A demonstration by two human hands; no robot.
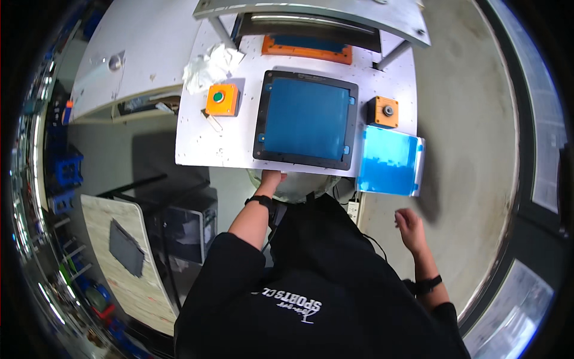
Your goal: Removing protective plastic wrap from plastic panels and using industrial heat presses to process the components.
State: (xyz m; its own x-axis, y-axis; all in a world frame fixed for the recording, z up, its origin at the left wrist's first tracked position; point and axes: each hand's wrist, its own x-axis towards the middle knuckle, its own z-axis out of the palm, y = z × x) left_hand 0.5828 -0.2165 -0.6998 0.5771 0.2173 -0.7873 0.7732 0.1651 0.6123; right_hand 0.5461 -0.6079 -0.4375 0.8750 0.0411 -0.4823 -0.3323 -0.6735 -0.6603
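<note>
My left hand [272, 178] is at the table's front edge, over a bin with a clear plastic liner [299, 190]. Its fingers are partly hidden, so whether it holds anything cannot be made out. Just beyond it on the white table [239, 154] lies a black square frame [306, 160] with a blue sheet [308, 116] inside. My right hand [411, 228] hangs in the air at the right, fingers curled in, with nothing visible in them. Nearest to it is a stack of bright blue film sheets [387, 161] at the table's right front corner, partly overhanging.
An orange box with a green button [221, 99] and crumpled white wipes [212, 67] sit left of the frame. Another orange button box [383, 112] stands right. Behind are a metal press [311, 8] and an orange bar [308, 50]. A power strip [353, 209] is below the table.
</note>
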